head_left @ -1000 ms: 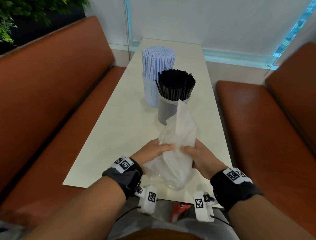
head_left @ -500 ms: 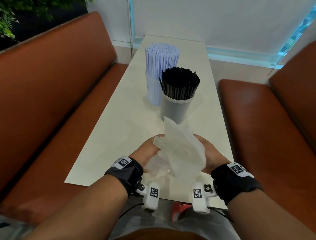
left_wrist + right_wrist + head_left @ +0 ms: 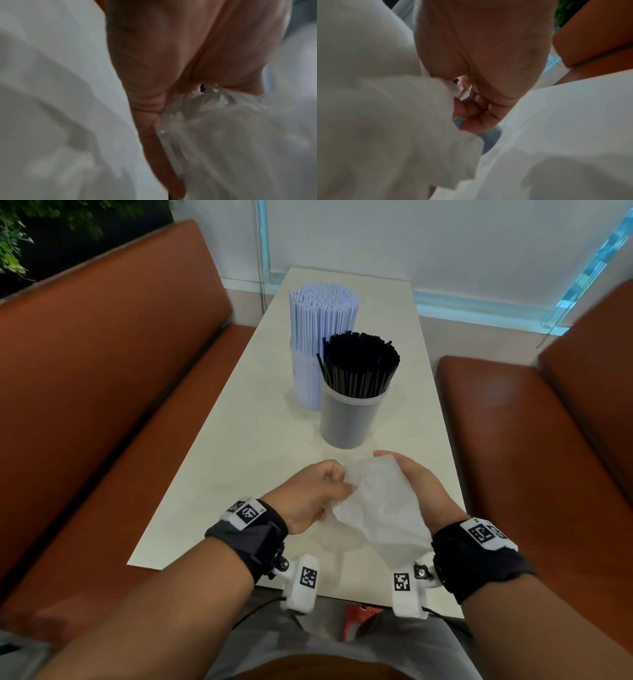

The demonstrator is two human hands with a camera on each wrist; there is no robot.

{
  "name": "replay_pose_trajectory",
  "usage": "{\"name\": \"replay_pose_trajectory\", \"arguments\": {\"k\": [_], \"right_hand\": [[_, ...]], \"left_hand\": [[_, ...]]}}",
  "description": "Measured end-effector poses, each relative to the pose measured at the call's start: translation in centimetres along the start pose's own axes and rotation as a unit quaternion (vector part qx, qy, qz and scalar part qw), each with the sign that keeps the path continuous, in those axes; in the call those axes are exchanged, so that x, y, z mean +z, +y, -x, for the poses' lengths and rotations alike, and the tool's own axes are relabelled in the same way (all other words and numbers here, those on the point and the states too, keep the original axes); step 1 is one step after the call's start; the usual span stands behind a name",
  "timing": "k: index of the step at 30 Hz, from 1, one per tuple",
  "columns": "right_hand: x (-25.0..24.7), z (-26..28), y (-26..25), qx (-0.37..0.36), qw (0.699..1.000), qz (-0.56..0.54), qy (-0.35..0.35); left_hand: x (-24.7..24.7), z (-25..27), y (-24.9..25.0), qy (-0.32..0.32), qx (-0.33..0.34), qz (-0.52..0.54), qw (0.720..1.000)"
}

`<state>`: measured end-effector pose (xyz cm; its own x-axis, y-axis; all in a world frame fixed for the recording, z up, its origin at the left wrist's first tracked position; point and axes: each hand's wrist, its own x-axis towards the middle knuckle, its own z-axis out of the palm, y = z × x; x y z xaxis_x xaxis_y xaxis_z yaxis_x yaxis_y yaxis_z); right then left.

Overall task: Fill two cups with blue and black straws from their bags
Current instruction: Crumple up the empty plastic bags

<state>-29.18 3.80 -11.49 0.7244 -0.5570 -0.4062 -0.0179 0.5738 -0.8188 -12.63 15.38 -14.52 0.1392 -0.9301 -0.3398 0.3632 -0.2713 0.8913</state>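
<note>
Both wrist views are blurred and very close: they show mostly skin, crumpled plastic and pale tabletop, so the fingertips are hard to make out there. In the head view the left hand [image 3: 313, 494] has its fingers curled around the left edge of an empty clear plastic bag [image 3: 380, 508], and the right hand [image 3: 416, 487] holds the bag's right side, its fingers bent over the far end. The lower part of the bag hangs down between the two wrists and covers part of the table edge. The palms are hidden behind the bag.

Further along the white table [image 3: 219, 474] stands a clear cup [image 3: 346, 422] full of black straws [image 3: 359, 364] – upright, just beyond the hands. Behind it and slightly to the left is a second cup [image 3: 305, 385] with blue straws [image 3: 322, 316]; the black one covers its right side, and I cannot tell if they touch. Brown benches [image 3: 102, 371] run along both sides of the table. Something red [image 3: 354, 619] shows below the table edge, partly hidden – what it is I cannot tell.
</note>
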Motion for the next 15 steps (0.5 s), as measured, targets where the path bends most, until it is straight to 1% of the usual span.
{"name": "replay_pose_trajectory", "arguments": {"k": [1,2,3,5,6,7,9,10,11,13,14,15], "right_hand": [[0.2,0.4,-0.2,0.033,0.998,-0.039,-0.042],[0.0,0.5,-0.1,0.035,0.996,-0.028,-0.081],[0.0,0.6,0.2,0.027,0.994,0.015,-0.101],[-0.1,0.8,0.9,0.022,0.988,0.106,-0.108],[-0.1,0.8,1.1,0.023,0.986,0.130,-0.102],[-0.2,0.7,1.2,0.010,0.986,0.140,-0.091],[-0.4,0.4,1.1,-0.031,0.986,0.145,-0.070],[-0.2,0.5,1.0,-0.052,0.986,0.145,-0.064],[0.0,0.5,1.0,-0.069,0.985,0.146,-0.058],[0.5,0.4,1.2,-0.092,0.981,0.164,-0.039],[0.8,0.3,1.5,-0.097,0.977,0.187,-0.035],[0.9,0.2,1.8,-0.099,0.972,0.212,-0.029]], "left_hand": [[-0.1,-0.2,0.2,0.030,0.021,-0.011,0.999],[-0.2,-0.5,0.4,0.058,0.048,-0.015,0.997],[-0.3,-0.5,0.7,0.077,0.069,-0.014,0.995],[-0.4,-0.6,0.8,0.109,0.099,-0.006,0.989],[-0.4,-0.7,0.8,0.129,0.105,-0.014,0.986],[-0.3,-0.7,0.7,0.148,0.102,-0.015,0.984],[-0.1,-0.6,0.3,0.168,0.077,0.030,0.982],[-0.1,-0.3,0.0,0.149,0.054,0.071,0.985],[0.0,-0.1,-0.2,0.110,0.026,0.107,0.988],[0.5,0.3,-0.7,0.029,-0.005,0.109,0.994],[1.0,0.3,-0.8,0.021,-0.006,0.093,0.995],[1.4,0.3,-1.0,0.039,-0.004,0.076,0.996]]}}
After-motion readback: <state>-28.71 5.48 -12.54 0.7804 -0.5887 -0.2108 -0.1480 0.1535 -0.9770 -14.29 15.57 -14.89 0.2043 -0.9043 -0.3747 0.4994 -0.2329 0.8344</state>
